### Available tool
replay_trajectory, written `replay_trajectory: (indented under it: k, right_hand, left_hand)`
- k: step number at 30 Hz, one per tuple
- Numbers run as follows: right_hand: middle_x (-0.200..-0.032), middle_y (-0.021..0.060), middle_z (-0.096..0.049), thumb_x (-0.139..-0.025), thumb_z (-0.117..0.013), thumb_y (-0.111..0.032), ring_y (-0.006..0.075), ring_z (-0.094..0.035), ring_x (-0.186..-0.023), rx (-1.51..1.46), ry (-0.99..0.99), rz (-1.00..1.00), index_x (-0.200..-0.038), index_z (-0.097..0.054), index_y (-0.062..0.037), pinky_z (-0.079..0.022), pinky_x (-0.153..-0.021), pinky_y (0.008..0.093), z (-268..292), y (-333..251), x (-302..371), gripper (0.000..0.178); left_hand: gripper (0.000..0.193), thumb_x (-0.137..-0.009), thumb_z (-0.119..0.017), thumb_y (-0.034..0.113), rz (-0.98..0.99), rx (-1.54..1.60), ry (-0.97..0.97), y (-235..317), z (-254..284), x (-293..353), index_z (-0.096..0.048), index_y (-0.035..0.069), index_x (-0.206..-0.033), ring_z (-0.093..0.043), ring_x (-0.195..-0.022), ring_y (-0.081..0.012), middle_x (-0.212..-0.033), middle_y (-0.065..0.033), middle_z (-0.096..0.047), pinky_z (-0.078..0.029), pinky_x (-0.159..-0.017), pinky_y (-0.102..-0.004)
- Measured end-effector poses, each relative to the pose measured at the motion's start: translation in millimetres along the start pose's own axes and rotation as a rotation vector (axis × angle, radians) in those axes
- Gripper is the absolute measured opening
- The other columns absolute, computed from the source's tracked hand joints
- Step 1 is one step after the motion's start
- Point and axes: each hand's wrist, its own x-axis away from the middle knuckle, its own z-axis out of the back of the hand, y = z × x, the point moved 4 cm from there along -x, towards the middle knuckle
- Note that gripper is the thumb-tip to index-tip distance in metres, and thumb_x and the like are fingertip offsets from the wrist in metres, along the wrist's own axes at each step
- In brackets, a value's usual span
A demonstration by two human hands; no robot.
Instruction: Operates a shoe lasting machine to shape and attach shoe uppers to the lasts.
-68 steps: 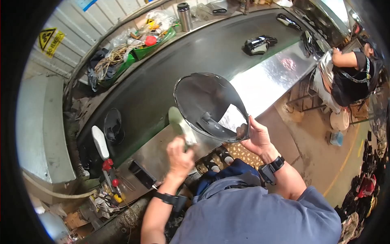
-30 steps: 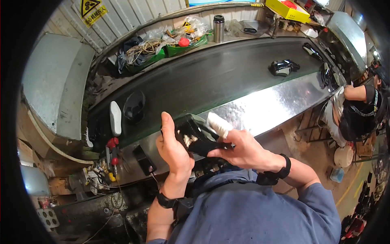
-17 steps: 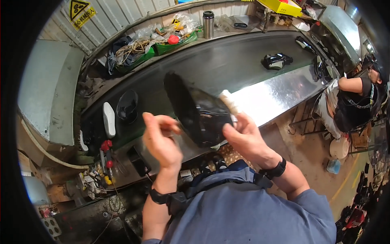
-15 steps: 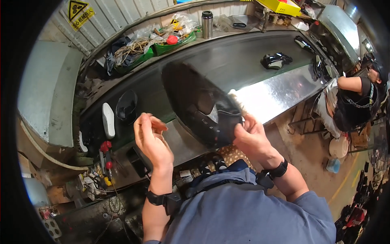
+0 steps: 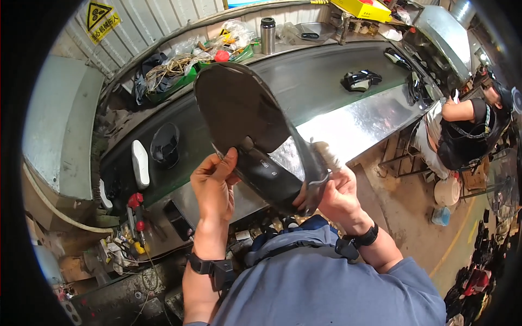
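A glossy black shoe (image 5: pixel 234 111) is held up close in front of me, its toe pointing away and to the left. An open gap at its side lets the bright metal show through, and small pale marks sit on the insole. My left hand (image 5: pixel 213 187) pinches the shoe's left edge near the middle, thumb on top. At the heel end, my right hand (image 5: pixel 340 193) grips the back of the shoe. Out past its fingers sticks a pale, fuzzy tuft (image 5: pixel 326 155), perhaps bristles; its other end is hidden.
Behind runs a dark conveyor belt (image 5: pixel 310 70) carrying several black shoes (image 5: pixel 361 80). A white-soled shoe (image 5: pixel 140 164) and a dark bowl-shaped thing (image 5: pixel 165 145) lie left. A phone (image 5: pixel 178 220) and red-handled tool (image 5: pixel 136 201) rest nearby. Another person (image 5: pixel 473 130) sits at right.
My left hand has gone from hovering beside the shoe to gripping its edge. The shoe has tipped and shifted slightly left; my right hand still holds the heel.
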Motion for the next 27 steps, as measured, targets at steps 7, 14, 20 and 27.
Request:
replay_trajectory:
  k: [7, 14, 20, 27]
  right_hand:
    - [-0.14, 0.0041, -0.055, -0.095, -0.067, -0.008, 0.0018, -0.053, -0.079, -0.181, -0.139, -0.307, -0.152, -0.037, -0.0004, -0.046, -0.071, 0.0205, 0, 6, 13, 0.064]
    - [-0.064, 0.013, -0.058, -0.097, -0.062, -0.032, 0.0319, -0.058, -0.06, -0.301, 0.168, -0.158, -0.11, -0.057, -0.0017, -0.048, -0.055, 0.0411, 32, 28, 16, 0.033]
    - [-0.12, 0.0159, -0.066, -0.102, -0.056, -0.023, 0.0243, -0.067, -0.107, 0.234, 0.153, -0.138, -0.132, -0.053, 0.0036, -0.053, -0.094, 0.0373, 12, 5, -2, 0.04]
    - [-0.064, 0.0087, -0.057, -0.088, -0.068, -0.026, 0.0287, -0.064, -0.074, 1.565, -0.689, 0.023, -0.087, -0.062, -0.0027, -0.033, -0.116, 0.0545, 60, 105, 65, 0.024]
  left_hand:
    - [0.019, -0.092, -0.073, 0.005, -0.005, -0.082, 0.003, 2, -11, 8, -0.065, 0.008, -0.074, -0.052, -0.058, -0.0024, -0.067, 0.0061, -0.059, -0.043, -0.053, -0.0198]
    - [0.013, -0.095, -0.066, 0.007, 0.044, -0.07, -0.006, -8, -6, 2, -0.065, 0.007, -0.082, -0.055, -0.066, -0.0025, -0.08, 0.0035, -0.065, -0.041, -0.057, -0.0184]
    - [0.066, -0.098, -0.053, 0.058, 0.334, -0.055, 0.018, -53, 38, -36, -0.063, -0.004, -0.119, -0.068, -0.1, -0.0215, -0.11, -0.0128, -0.069, -0.054, -0.086, -0.0356]
    - [0.029, -0.096, -0.067, 0.022, 0.547, -0.055, -0.015, -135, 104, -77, -0.067, -0.001, -0.113, -0.068, -0.101, -0.0208, -0.109, -0.0089, -0.071, -0.053, -0.093, -0.0341]
